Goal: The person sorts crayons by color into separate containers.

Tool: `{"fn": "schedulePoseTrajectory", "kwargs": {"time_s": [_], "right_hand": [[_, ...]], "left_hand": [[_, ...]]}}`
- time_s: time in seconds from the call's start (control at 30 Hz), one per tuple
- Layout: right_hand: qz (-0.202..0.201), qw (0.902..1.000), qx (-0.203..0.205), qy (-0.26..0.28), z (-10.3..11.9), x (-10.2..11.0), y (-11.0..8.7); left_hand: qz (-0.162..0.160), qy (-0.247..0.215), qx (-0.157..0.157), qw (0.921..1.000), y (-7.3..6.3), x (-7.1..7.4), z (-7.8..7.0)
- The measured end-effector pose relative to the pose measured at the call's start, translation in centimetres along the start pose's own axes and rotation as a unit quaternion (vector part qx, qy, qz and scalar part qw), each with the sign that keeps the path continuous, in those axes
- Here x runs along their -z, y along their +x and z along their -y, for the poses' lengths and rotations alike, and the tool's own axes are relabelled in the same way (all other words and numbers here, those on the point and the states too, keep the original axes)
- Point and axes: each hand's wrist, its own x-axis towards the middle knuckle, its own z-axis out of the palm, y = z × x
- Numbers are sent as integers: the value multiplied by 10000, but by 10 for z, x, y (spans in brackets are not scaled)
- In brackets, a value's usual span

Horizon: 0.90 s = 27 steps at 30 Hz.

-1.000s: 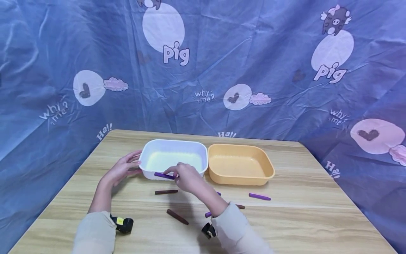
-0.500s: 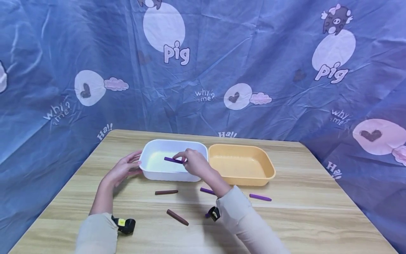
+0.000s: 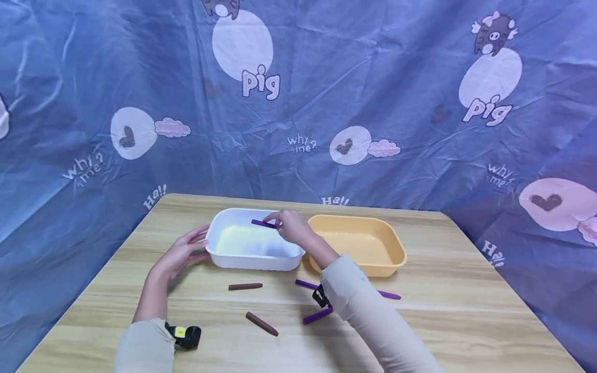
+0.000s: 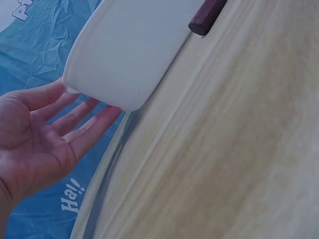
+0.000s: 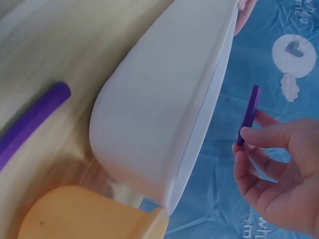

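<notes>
With thumb and fingertips my right hand (image 3: 295,228) pinches a purple crayon (image 3: 263,224) above the far part of a white plastic bin (image 3: 254,262). In the right wrist view the same crayon (image 5: 250,112) juts up from between thumb and forefinger of the right hand (image 5: 286,172), beyond the bin's rim. Nearly straight fingers of my left hand (image 3: 182,255) touch the bin's left end. Seen from the left wrist, that hand (image 4: 45,134) lies along the end wall of the bin (image 4: 114,55), its thumb at the rim.
An orange bin (image 3: 368,270) stands against the white one's right side. On the wooden table in front lie two brown crayons (image 3: 261,324) and several purple crayons (image 3: 317,315), some partly behind my right arm. A patterned blue cloth (image 3: 303,93) hangs behind the table.
My right hand has carried the purple crayon from the white bin's near rim toward its far side, slightly right. The left hand has stayed at the bin's left end.
</notes>
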Motion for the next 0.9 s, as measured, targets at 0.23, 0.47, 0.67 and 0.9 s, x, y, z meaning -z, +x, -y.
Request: {"fn": "schedulePoseTrajectory", "kwargs": {"time_s": [0.23, 0.47, 0.67, 0.9], "right_hand": [[225, 9995, -189, 141, -9, -5, 14], [500, 9981, -335, 155, -14, -17, 26], [665, 9974, -265, 121, -19, -30, 33], [845, 9964, -52, 64, -24, -41, 38]], "left_hand": [[-5, -46, 0, 10000, 1, 4, 3], [221, -145, -306, 9992, 0, 9, 7], [301, -134, -359, 9988, 1, 11, 9], [104, -125, -110, 9998, 3, 6, 6]]}}
